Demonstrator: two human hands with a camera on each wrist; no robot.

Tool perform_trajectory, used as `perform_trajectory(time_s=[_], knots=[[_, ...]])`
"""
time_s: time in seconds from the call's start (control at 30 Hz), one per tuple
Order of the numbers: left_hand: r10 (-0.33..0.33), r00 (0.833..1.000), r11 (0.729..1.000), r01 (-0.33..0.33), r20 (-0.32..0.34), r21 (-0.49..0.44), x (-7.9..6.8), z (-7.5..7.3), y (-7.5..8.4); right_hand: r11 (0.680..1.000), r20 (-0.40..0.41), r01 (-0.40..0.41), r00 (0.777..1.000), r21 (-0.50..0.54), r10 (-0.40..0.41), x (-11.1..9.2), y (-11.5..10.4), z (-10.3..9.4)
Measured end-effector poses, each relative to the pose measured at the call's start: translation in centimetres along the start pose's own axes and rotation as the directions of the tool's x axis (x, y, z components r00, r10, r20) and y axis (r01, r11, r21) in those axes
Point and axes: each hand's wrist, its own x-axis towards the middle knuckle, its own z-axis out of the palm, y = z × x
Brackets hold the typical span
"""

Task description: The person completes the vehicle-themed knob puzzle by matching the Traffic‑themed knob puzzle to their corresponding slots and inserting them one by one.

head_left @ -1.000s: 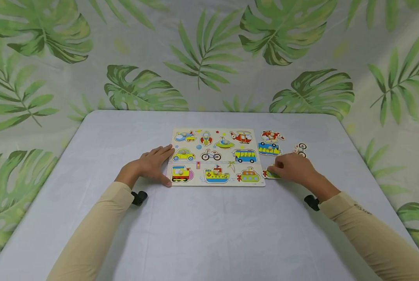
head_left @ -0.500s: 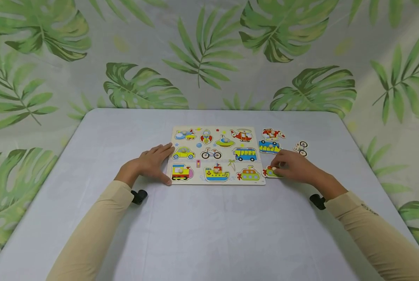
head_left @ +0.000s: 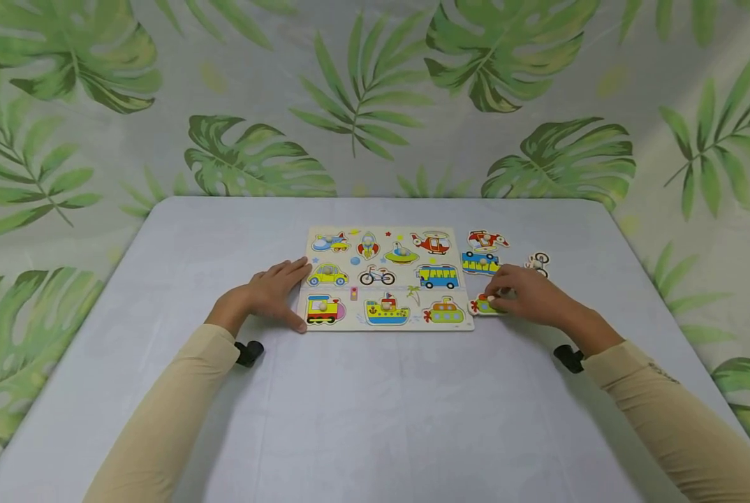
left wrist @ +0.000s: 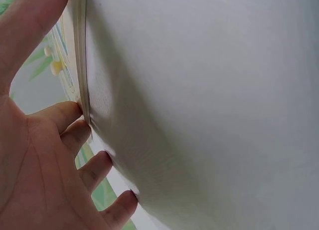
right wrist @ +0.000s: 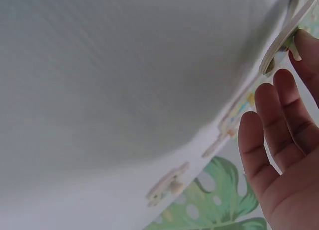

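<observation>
On the table lies a wooden knob puzzle board [head_left: 355, 318] printed with vehicles. My left hand [head_left: 263, 297] has its fingers spread, with thumb and fingertips touching the board's left edge; in the left wrist view, the board edge [left wrist: 81, 55] meets those fingertips. At the board's lower right corner, my right hand [head_left: 532, 297] pinches the knob of a submarine puzzle piece [head_left: 480, 306] between thumb and finger. In the right wrist view that submarine piece [right wrist: 277, 49] looks tilted, its face partly hidden. The submarine recess [head_left: 445, 312] on the board holds no piece.
Right of the board lie a helicopter piece [head_left: 486, 241], a bus piece [head_left: 479, 263] partly behind my right hand, and a bicycle piece [head_left: 538, 263]. Knobbed pieces, including a train [head_left: 325, 309] and a boat [head_left: 387, 309], sit in the board. A leaf-patterned cloth [head_left: 362, 91] hangs behind.
My right hand shifted slightly, uncovering more of the submarine piece and its knob. The piece has risen a little and edged toward the board. My left hand stays in place.
</observation>
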Motion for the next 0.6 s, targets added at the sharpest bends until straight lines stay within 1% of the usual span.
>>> perform_trajectory(time_s=[0.33,0.6], knots=[[-0.001,1.000,1.000,0.001,-0.009,0.008,-0.1,-0.1,0.2,0.999,-0.003,-0.035,0.999,0.004,0.035,-0.1,-0.9,-1.1],[0.000,1.000,1.000,0.000,-0.001,0.001,0.1,0.1,0.0,1.000,-0.040,0.001,0.999,0.017,0.000,0.2,-1.4,-0.9]])
